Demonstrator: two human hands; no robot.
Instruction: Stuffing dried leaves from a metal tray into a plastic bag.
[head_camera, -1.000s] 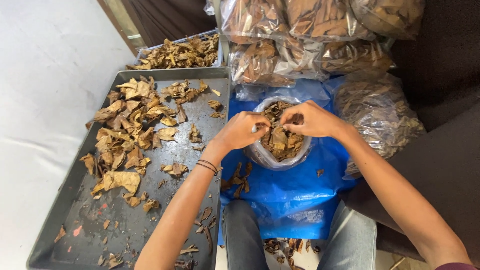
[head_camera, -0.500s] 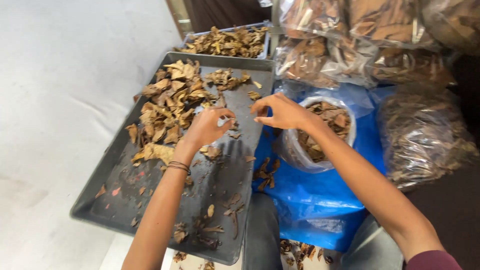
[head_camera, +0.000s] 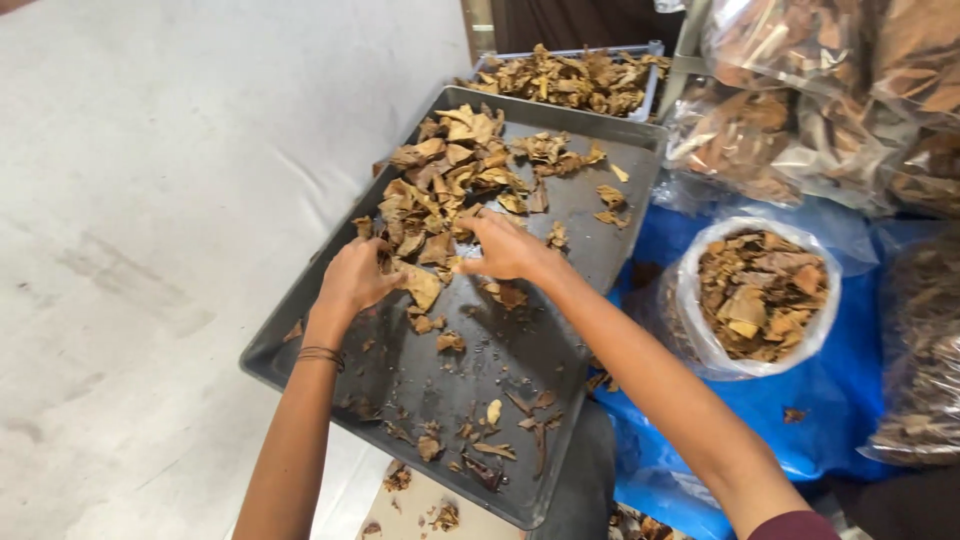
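Both hands are down in the pile of dried brown leaf pieces (head_camera: 440, 200) on the grey metal tray (head_camera: 560, 360). The left hand (head_camera: 355, 280) curls around some pieces at the pile's near edge; the right hand (head_camera: 505, 248) pinches a piece beside it. An open clear bag of pieces (head_camera: 760, 295) sits to the right on blue plastic sheet (head_camera: 830, 400).
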